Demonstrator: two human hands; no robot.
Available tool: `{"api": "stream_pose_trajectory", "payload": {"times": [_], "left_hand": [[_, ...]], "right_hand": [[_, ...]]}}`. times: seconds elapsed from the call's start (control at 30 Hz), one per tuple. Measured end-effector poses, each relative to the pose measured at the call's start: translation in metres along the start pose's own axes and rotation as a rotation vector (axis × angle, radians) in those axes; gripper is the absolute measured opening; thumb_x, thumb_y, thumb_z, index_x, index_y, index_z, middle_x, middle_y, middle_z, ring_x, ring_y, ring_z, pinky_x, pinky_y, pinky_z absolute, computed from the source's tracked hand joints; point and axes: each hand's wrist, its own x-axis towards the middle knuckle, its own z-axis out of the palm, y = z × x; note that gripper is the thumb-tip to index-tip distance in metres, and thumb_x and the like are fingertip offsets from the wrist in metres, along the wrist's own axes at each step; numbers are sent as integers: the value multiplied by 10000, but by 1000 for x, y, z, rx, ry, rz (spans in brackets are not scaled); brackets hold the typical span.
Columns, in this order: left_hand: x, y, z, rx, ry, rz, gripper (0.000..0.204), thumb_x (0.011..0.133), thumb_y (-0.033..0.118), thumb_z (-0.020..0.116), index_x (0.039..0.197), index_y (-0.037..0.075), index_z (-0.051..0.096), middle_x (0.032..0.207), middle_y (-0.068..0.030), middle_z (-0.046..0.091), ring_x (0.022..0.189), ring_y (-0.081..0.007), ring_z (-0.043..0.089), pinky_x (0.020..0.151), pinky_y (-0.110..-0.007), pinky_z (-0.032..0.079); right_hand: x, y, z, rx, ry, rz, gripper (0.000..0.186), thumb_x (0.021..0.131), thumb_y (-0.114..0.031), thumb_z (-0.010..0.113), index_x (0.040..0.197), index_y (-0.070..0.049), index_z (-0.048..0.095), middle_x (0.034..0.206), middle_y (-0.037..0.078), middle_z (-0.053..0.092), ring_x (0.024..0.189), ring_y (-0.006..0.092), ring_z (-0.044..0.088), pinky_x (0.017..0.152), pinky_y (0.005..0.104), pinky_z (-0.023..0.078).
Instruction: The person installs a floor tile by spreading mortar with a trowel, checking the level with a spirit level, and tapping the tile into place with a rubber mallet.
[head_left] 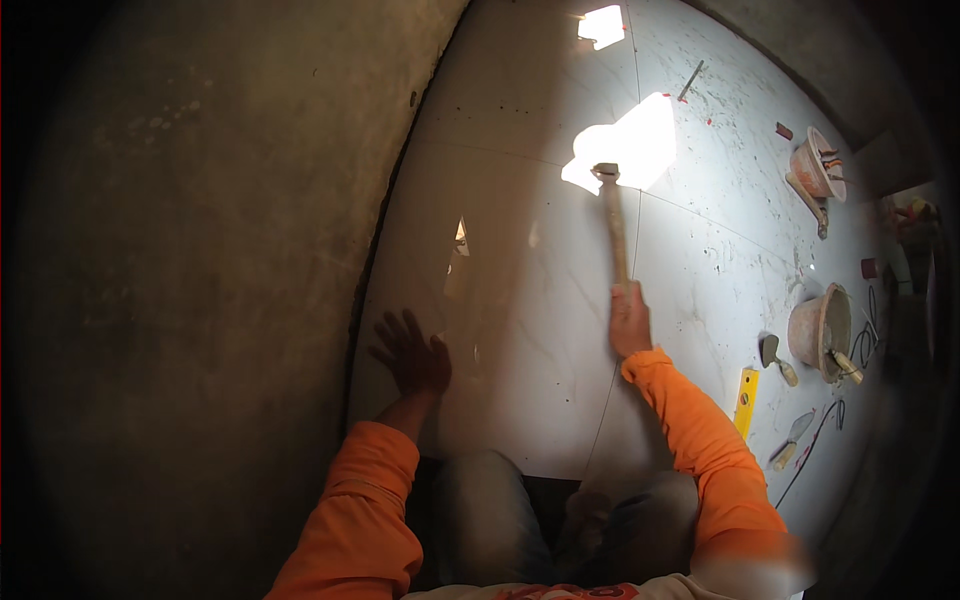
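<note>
My left hand (413, 352) lies flat on a pale floor tile (510, 380), fingers spread, close to the foot of the wall. Gripped in my right hand (630, 318) is the wooden handle of a mallet (617, 235), which points away from me over the tiles. The mallet's head is mostly lost in a glaring patch of sunlight, so I cannot tell whether it touches the tile. Thin joints run between the large glossy tiles, one of them passing near my right hand.
A bare wall (220, 250) rises along the left. At the right are a mortar bucket (805, 328), a smaller bucket (812, 170), a yellow spirit level (746, 400), a trowel (770, 350), another trowel (797, 430) and a dark cable (815, 445). Farther off lies a thin rod (691, 80).
</note>
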Motion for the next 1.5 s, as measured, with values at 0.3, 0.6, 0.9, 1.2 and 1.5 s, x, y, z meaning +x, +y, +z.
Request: {"api": "stream_pose_trajectory", "payload": {"times": [0.3,0.6,0.9,1.2,1.5], "left_hand": [[84,-35,-2,-110,100,684,819,903,448,514,1554,68,192,1604,-239,134,1485,-444,86,1176,-625,61],[122,-29,-35,-80,77,804,811,868,473,571,1527,90,292,1589,-213,202,1476,-421,150,1197,-556,128],[129,-37,-20,-2,47,759,788,857,459,581,1525,142,308,1582,-193,236,1463,-419,197,1189,-565,154],[126,-34,-22,-2,81,767,767,868,476,552,1523,157,313,1589,-176,227,1465,-408,187,1184,-582,146],[133,-6,-34,103,-14,703,661,866,332,529,1430,10,403,1525,-239,311,1430,-420,254,1188,-528,188]], "right_hand": [[-2,-105,111,-142,-492,116,503,978,-490,522,1061,6,551,908,288,664,871,483,636,780,519,500],[-11,-78,126,-277,-563,48,500,1001,-477,489,976,21,530,787,260,666,764,458,655,688,518,509],[11,-109,130,-72,-410,87,510,1014,-470,463,950,20,587,848,281,655,837,468,634,742,502,489],[34,-109,137,63,-421,260,646,1020,-544,358,972,30,650,892,280,667,913,472,628,835,516,462],[30,-119,110,-11,-676,314,723,1034,-542,286,862,65,639,868,314,635,915,488,603,840,512,458]]}}
